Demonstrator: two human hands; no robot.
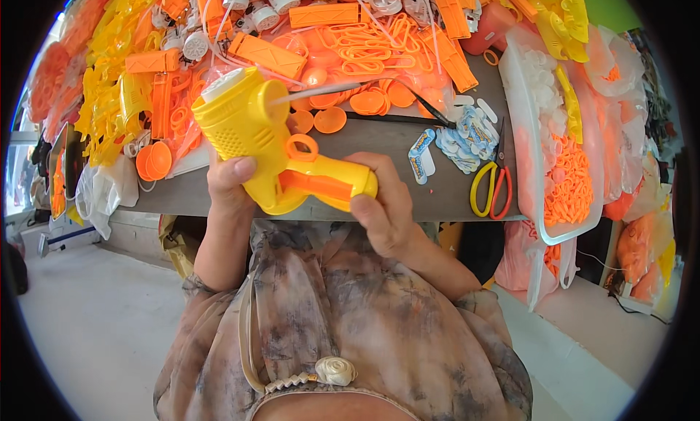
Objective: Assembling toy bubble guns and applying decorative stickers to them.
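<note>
Held up before me at the table's near edge is a yellow toy bubble gun (255, 133) with a white round part (224, 84) at one end and an orange ring-shaped trigger (302, 147). My left hand (232, 179) is closed on its body from below, thumb on the near side. My right hand (384, 202) grips the end of its handle, where an orange strip (313, 184) runs along the side. A thin pale tube or wire (321, 91) reaches from behind the gun toward the right. Orange round cups (329, 120) lie just beyond the gun.
Red-and-yellow-handled scissors (494, 191) lie on the right, beside blue-and-white stickers (467, 140). A clear bin (555, 235) of small orange and white parts stands at the far right. Orange clips (372, 45), orange bars (266, 54) and yellow shells (109, 93) heap across the back and left.
</note>
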